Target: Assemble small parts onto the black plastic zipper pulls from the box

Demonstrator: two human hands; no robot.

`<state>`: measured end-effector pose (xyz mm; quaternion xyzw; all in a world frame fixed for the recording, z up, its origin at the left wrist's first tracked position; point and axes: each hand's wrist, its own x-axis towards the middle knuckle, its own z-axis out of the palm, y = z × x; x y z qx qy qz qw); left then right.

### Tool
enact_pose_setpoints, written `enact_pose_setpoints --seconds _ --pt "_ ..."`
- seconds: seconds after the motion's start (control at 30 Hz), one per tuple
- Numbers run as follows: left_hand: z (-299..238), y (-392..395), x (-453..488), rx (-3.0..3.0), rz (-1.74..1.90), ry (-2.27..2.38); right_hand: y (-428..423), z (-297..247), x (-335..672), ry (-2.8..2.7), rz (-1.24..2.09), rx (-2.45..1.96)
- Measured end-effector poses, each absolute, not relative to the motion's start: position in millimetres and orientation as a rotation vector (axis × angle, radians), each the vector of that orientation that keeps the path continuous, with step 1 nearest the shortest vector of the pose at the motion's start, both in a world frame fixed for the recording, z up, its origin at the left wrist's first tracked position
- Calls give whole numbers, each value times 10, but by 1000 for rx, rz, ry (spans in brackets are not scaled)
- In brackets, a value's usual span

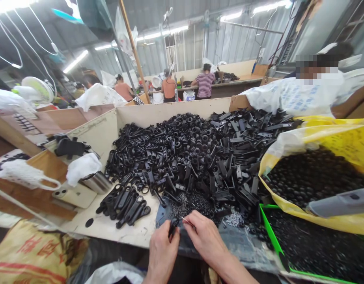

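My left hand is closed around a small black plastic part at the front edge of the table. Close by on the right, my right hand pinches a thin metal rod whose tip points toward that part. Whether the two touch cannot be made out. Just beyond my hands lies a pile of tiny dark pieces, with loose silver pins to its right. Ring-ended black handle parts sit in a group to the left. A big heap of mixed black parts fills the middle.
A yellow bag of round black pieces stands on the right, above a green-rimmed tray of small black bits. A phone and a steel cup are on the left. Low boards edge the table; several people work beyond.
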<state>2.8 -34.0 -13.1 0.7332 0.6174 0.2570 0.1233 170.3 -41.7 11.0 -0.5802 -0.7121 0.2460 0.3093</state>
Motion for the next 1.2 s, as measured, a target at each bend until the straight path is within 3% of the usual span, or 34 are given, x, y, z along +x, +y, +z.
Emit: enact_pose_setpoints --seconds 0.7,1.2 --pt "-11 -366 -137 1946 665 1788 -181 68 1494 -2234 509 -1683" --pt "39 -206 65 2051 520 1667 -348 61 1774 -2069 612 -1664"
